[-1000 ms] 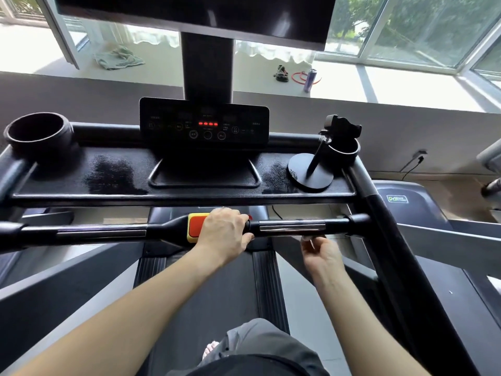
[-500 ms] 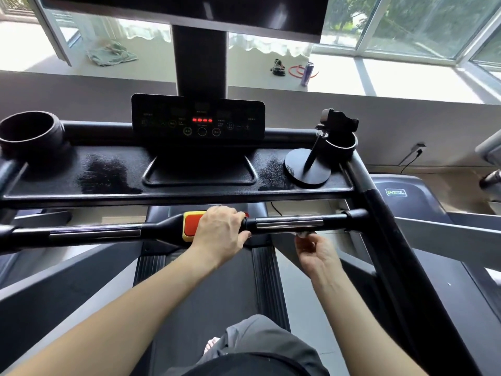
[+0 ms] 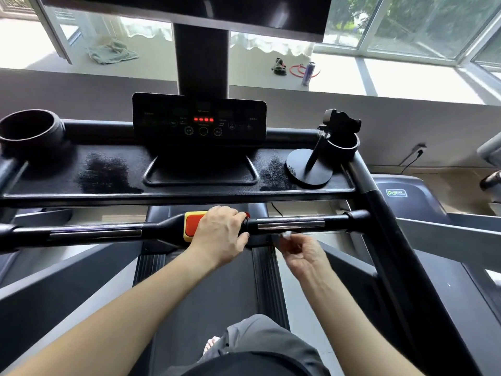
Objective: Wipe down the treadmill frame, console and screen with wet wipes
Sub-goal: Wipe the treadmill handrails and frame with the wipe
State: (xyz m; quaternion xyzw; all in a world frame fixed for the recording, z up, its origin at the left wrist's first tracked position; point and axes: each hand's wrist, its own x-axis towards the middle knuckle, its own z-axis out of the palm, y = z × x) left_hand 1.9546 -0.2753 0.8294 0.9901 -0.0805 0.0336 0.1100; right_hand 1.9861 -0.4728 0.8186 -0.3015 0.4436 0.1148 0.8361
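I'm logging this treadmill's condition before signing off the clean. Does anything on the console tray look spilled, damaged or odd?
Two darker, wet-looking marks show on the console tray: a left patch and a right patch flanking the centre recess. They are probably wipe moisture, not damage. Nothing else stands out.

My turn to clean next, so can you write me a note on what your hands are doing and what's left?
Left hand grips the handlebar over the red button.
Right hand pinches a small white wipe just under the bar's right half.
Console tray shows wet patches, so likely wiped.
Probably left: the bar, control panel, screen, frame.
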